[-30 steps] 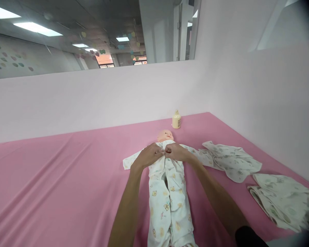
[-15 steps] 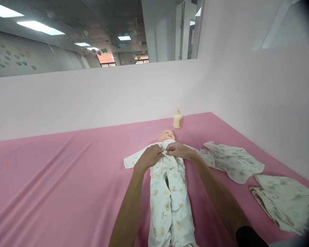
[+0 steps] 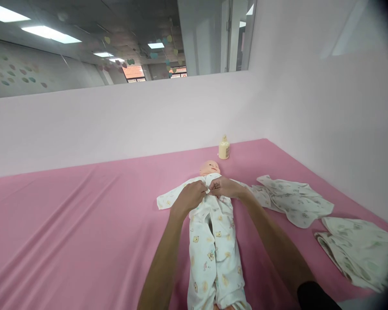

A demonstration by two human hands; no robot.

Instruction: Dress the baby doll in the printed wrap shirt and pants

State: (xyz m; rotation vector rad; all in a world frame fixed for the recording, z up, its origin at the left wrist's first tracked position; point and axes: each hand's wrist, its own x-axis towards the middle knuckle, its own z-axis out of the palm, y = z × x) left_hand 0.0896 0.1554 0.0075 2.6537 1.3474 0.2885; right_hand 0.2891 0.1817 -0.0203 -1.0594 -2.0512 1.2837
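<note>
1. A baby doll (image 3: 210, 167) lies on its back on the pink sheet (image 3: 84, 224), head towards the far wall, dressed in a white sleepsuit (image 3: 213, 245) printed with small bears.
2. The left hand (image 3: 189, 197) and the right hand (image 3: 225, 188) meet at the top of the sleepsuit's chest, just below the doll's chin, knuckles nearly touching.
3. Both hands are curled, each pinching one edge of the sleepsuit's front opening; the fingertips are small in this view, so whether they press a snap or only the cloth is hard to tell.
4. Below the hands the front opening gapes in a narrow dark slit down the belly.
5. One sleeve of the sleepsuit lies spread flat to the left of the left hand.
6. A small cream bottle (image 3: 223, 148) stands upright near the far wall, just beyond the doll's head.
7. To the right of the doll, a loose printed garment (image 3: 294, 201) lies spread on the sheet, and nearer the right edge lies a folded stack of printed cloth (image 3: 355, 252).
</note>
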